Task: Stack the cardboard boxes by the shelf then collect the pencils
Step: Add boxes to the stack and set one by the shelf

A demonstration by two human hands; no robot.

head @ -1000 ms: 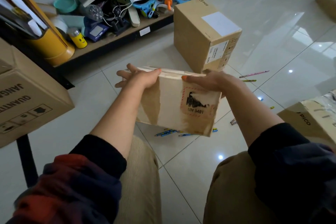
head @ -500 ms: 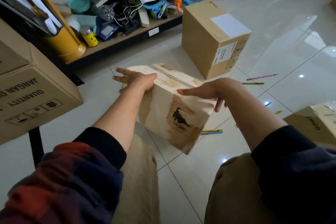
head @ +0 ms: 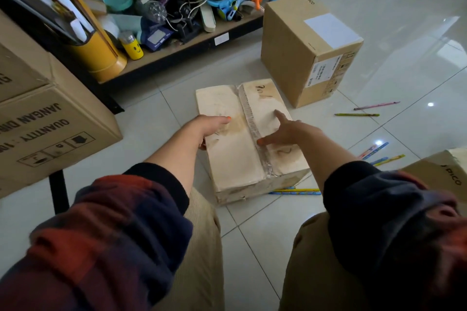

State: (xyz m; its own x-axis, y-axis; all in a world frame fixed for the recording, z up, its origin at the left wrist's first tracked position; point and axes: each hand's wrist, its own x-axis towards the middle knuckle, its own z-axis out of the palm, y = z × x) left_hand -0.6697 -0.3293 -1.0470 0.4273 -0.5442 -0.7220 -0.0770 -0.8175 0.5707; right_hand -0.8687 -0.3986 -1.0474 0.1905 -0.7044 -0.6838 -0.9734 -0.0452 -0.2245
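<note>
A pale, worn cardboard box (head: 227,164) lies flat on the tiled floor in front of my knees, its taped seam facing up. My left hand (head: 211,127) holds its left edge, thumb on top and fingers down the side. My right hand (head: 285,131) has its fingers spread over the top right of the box. A brown PICO box (head: 290,40) stands just beyond it by the low shelf (head: 192,48). Pencils lie scattered to the right: a pink pencil (head: 376,105), a green pencil (head: 356,114), several coloured pencils (head: 376,154), and yellow and blue pencils (head: 295,191) at the box's near corner.
The shelf holds clutter, including a yellow tub (head: 101,58) and cables. A large printed carton (head: 50,121) sits on a black-legged stand (head: 59,192) to my left. Another PICO box (head: 439,174) is at the right edge.
The pale box went from held up on edge in both hands to lying flat on the floor. My right hand has opened over its top.
</note>
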